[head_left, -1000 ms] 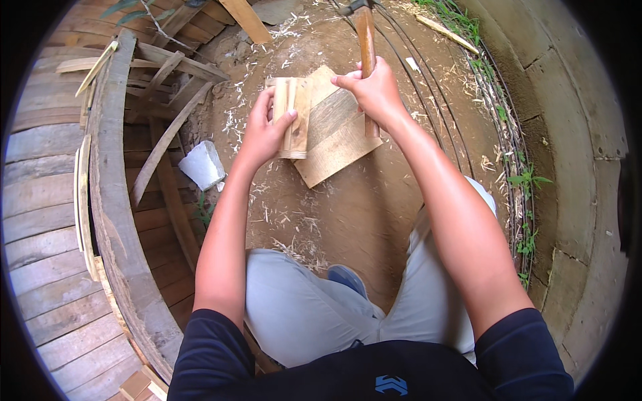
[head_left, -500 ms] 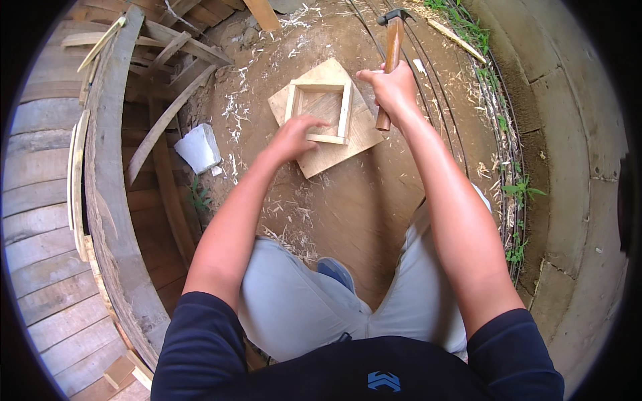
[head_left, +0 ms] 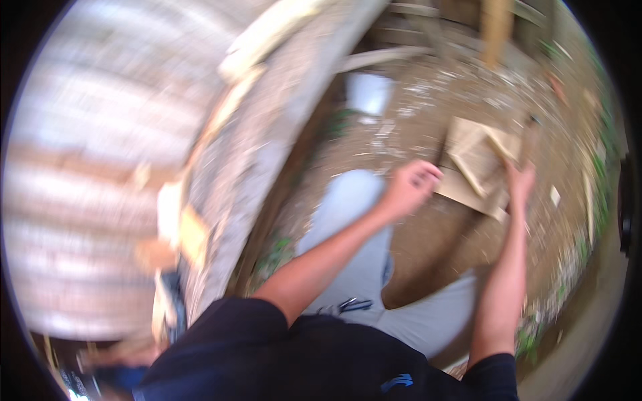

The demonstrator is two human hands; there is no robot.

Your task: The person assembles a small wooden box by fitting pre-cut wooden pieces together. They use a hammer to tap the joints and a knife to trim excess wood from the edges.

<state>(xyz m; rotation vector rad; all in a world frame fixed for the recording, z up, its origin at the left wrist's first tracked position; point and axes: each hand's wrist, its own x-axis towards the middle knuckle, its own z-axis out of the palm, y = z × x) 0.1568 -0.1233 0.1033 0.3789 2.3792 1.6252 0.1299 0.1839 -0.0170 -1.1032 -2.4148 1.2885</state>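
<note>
My right hand is closed around the wooden handle of a hammer, its dark head pointing away from me. The hand is beside the right edge of a square wooden board. A small wooden frame lies on that board, turned at an angle. My left hand is raised over the ground, left of the board and apart from it. Its fingers look bent, but motion blur hides whether anything is between them.
A pale block lies on the dirt beyond my left hand. A long rough timber beam runs along my left, with planks beyond it. Small wood pieces sit near the beam. A blurred shape, perhaps a person, is at the lower left.
My view has swung left, so the board and frame appear further right. My left hand has come off the frame and moved away to its left. The hammer stays in my right hand.
</note>
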